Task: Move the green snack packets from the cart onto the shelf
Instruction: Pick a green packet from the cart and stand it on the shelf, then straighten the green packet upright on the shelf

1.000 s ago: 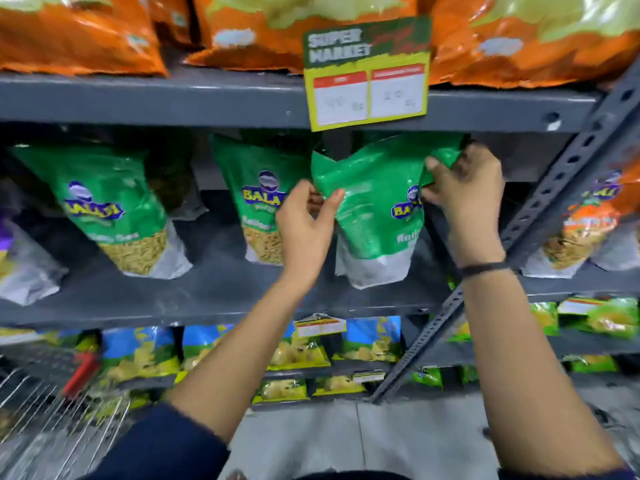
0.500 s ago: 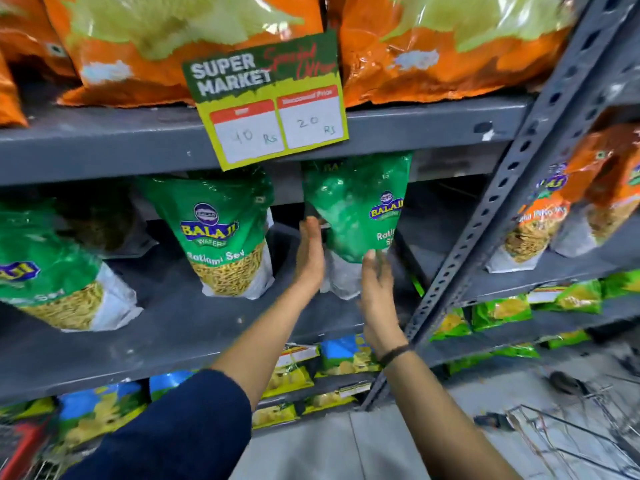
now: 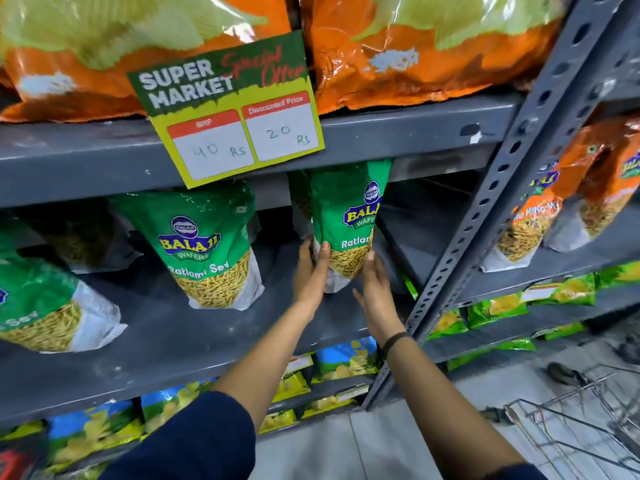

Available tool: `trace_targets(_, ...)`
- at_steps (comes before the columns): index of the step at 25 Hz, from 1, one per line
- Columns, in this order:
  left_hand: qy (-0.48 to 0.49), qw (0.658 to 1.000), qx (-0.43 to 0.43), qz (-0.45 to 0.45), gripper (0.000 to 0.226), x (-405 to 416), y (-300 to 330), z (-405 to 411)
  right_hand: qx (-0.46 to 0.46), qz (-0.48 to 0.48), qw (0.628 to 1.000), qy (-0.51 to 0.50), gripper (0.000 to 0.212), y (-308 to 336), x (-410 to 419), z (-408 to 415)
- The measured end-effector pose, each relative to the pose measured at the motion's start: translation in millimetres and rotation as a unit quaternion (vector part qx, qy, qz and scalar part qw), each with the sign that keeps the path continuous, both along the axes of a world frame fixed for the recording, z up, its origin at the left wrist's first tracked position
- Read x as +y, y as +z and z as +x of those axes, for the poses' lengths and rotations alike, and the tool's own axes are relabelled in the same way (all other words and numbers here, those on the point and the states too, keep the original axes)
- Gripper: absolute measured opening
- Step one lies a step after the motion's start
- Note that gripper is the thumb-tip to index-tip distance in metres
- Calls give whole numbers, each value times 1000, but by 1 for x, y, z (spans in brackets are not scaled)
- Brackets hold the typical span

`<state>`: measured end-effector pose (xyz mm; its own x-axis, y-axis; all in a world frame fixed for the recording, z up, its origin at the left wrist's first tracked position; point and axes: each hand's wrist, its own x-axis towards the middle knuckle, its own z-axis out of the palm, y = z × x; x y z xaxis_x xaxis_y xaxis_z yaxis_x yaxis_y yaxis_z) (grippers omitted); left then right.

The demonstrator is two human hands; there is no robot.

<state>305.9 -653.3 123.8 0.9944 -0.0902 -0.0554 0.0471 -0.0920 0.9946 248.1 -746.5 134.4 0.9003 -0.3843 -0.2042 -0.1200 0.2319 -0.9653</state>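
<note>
1. Since a second ago both hands have dropped from the packet's top edge to its base — the packet now stands upright on the middle shelf (image 3: pixel 214 344), right end, beside the upright post (image 3: pixel 498 202).
2. Left hand (image 3: pixel 311 271) cups the green packet (image 3: pixel 346 226) low on its side, fingers closed on it; right hand (image 3: pixel 375 292) is open-palmed just beside the base, contact unclear.
3. Judgement: placement nearly done, release next.
4. Count — three green packets clearly on this shelf, possibly a fourth in shadow behind. Cart (image 3: pixel 581 427) corner at lower right; contents not visible.
</note>
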Motion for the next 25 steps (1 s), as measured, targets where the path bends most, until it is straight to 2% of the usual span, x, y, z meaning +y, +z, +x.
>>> trace_targets(2, 1, 1000, -1, -12, 43, 1, -1, 4, -4, -7, 1000, 2, 40, -1, 2, 3)
trace_targets(6, -40, 999, -19, -16, 42, 13, -9, 6, -19, -10, 1000, 8, 36, -12, 16, -10)
trace_targets(8, -60, 998, -25, -4, 45, 16, -10, 6, -38, 3, 999, 5, 43, -14, 19, -9)
trace_targets(10, -49, 998, -33, 14, 43, 18, -8, 3, -55, -10, 997, -45, 45, -17, 25, -7)
trace_targets(12, 46, 996, -70, 40, 28, 27, -12, -8, -25, -37, 990, -135, 38, -26, 40, -8)
trace_targets(14, 218, 965, -126, 66, 17, 53, -27, -29, 15, -47, 989, -138, 22, -41, 64, -14)
trace_targets(16, 399, 900, -142, 99, 25, 95, -38, -46, 24, -42, 999, -12, 10, -52, 91, -17)
trace_targets(18, 506, 849, -120, 95, 35, 135, -41, -39, 23, -74, 989, 127, 31, -50, 106, -5)
trace_targets(19, 524, 843, -99, 69, 39, 152, -36, -31, 18, -102, 978, 183, 50, -45, 112, 5)
trace_targets(20, 506, 859, -73, 24, 42, 165, -31, -18, 14, -128, 967, 222, 67, -41, 117, 18)
trace_targets(22, 384, 922, -22, -51, 46, 181, -24, 1, 5, -156, 949, 273, 82, -34, 124, 40)
trace_targets(23, 315, 947, 1, -64, 50, 185, -23, 5, -8, -157, 943, 292, 81, -32, 128, 48)
trace_targets(25, 224, 972, 36, -62, 68, 189, -24, 5, -25, -142, 942, 303, 71, -32, 132, 57)
